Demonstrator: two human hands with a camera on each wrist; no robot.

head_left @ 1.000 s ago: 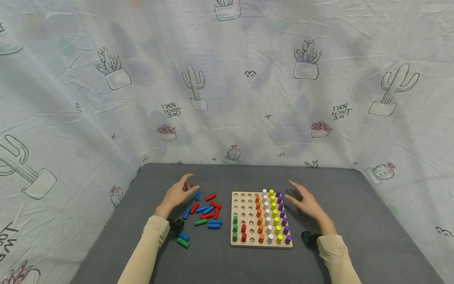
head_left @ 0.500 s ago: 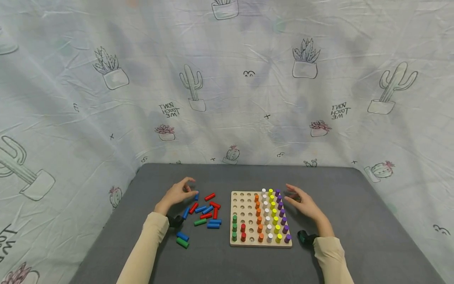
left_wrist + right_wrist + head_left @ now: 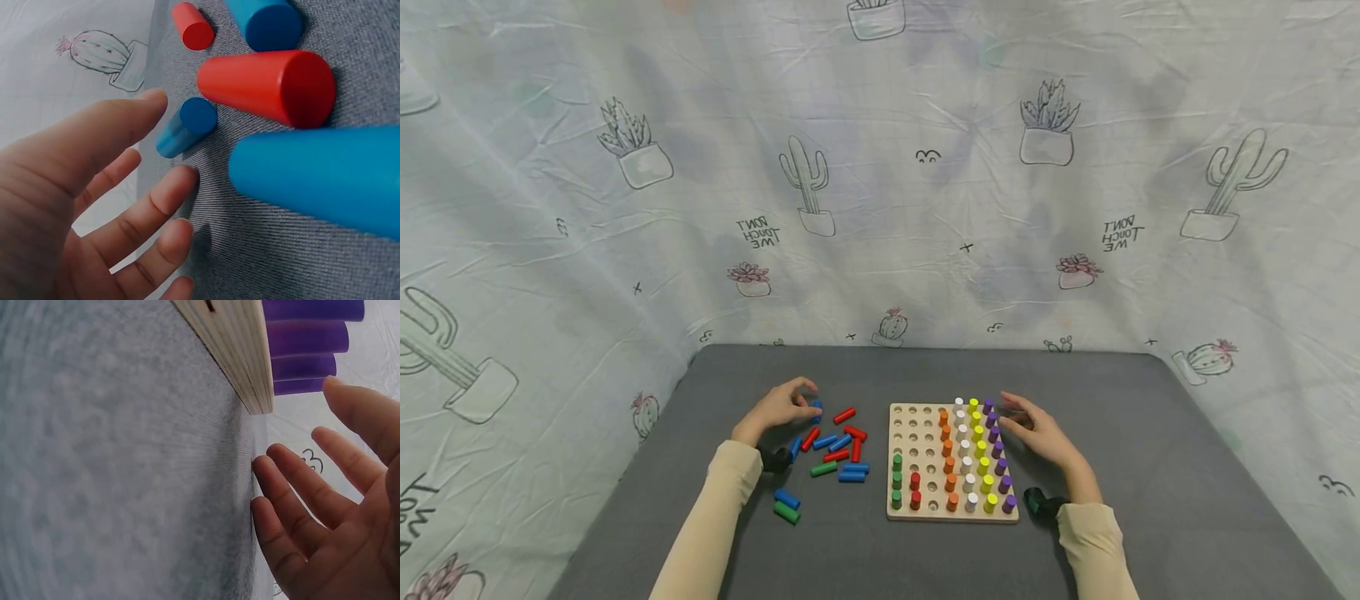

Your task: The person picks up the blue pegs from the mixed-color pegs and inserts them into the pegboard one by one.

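Note:
A wooden pegboard (image 3: 917,425) lies on the grey table, with upright columns of orange (image 3: 948,458), white, yellow and purple pegs (image 3: 999,450), plus a few green (image 3: 897,482) and red ones at its front left. Loose red, blue and green pegs (image 3: 838,450) lie left of it. My left hand (image 3: 808,402) hovers over the far end of that pile. Its spread fingers (image 3: 178,184) touch the cloth and its thumb is close to a small blue peg (image 3: 194,119). My right hand (image 3: 1007,412), fingers straight, sits beside the board's right edge (image 3: 234,350), near the purple pegs (image 3: 306,337).
A blue and a green peg (image 3: 787,506) lie apart near my left forearm. A cactus-print sheet (image 3: 880,208) hangs behind and around the grey table (image 3: 1150,467). Large red (image 3: 269,85) and blue pegs (image 3: 319,181) lie right by my left palm.
Both hands have drawn inward: the left has lowered and curled toward the blue peg at the pile's far end, the right has moved left up to the purple column.

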